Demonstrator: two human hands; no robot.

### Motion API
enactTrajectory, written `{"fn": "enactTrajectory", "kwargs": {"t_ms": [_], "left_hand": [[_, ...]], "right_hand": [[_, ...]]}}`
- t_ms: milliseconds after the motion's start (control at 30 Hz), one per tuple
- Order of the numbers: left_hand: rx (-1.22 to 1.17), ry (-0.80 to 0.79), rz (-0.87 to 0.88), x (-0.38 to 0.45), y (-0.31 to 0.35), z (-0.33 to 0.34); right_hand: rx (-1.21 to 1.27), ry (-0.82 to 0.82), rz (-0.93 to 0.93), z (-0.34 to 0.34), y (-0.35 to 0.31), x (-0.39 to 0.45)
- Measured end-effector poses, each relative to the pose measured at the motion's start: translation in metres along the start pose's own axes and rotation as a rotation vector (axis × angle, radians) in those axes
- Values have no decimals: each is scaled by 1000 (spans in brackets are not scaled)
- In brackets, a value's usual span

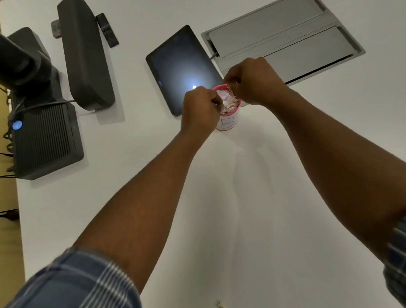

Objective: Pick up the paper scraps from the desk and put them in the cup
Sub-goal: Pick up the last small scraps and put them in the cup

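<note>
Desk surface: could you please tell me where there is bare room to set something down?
The widest bare patch of the white desk lies between the two forearms, from the cup down to a small scrap near the bottom edge. It is crowded around the cup, where both hands, the tablet and the grey floor-box lid meet.

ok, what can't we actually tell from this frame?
Head view only:
- left hand and right hand: fingertips curl away over the cup, so whether they pinch scraps is hidden.
- cup: how deep the crumpled paper goes, hidden by its wall and both hands.
- small scrap near the bottom edge: too small to identify.
- tablet: screen washed out by glare.
</note>
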State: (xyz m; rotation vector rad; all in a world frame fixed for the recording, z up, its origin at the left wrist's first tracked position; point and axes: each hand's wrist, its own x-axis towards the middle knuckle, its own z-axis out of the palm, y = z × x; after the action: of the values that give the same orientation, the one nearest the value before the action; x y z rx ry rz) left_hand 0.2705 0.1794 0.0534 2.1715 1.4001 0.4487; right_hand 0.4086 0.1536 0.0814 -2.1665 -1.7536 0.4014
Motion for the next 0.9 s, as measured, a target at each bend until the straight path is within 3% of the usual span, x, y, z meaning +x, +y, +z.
{"fn": "enactTrajectory", "kwargs": {"t_ms": [200, 367, 600, 667, 900], "left_hand": [[341, -200, 44, 30, 17, 30], [507, -335, 157, 39, 20, 27], [579, -365, 306, 38, 28, -3], [569, -302, 316, 28, 24, -12], [154, 40, 256, -73, -19, -33]], "right_hand": [[246, 261, 168, 10, 19, -52], [297, 312, 288, 42, 30, -96], [302, 145, 183, 87, 6, -177], [310, 44, 146, 99, -6, -208], [315, -395, -53, 139, -47, -313]]}}
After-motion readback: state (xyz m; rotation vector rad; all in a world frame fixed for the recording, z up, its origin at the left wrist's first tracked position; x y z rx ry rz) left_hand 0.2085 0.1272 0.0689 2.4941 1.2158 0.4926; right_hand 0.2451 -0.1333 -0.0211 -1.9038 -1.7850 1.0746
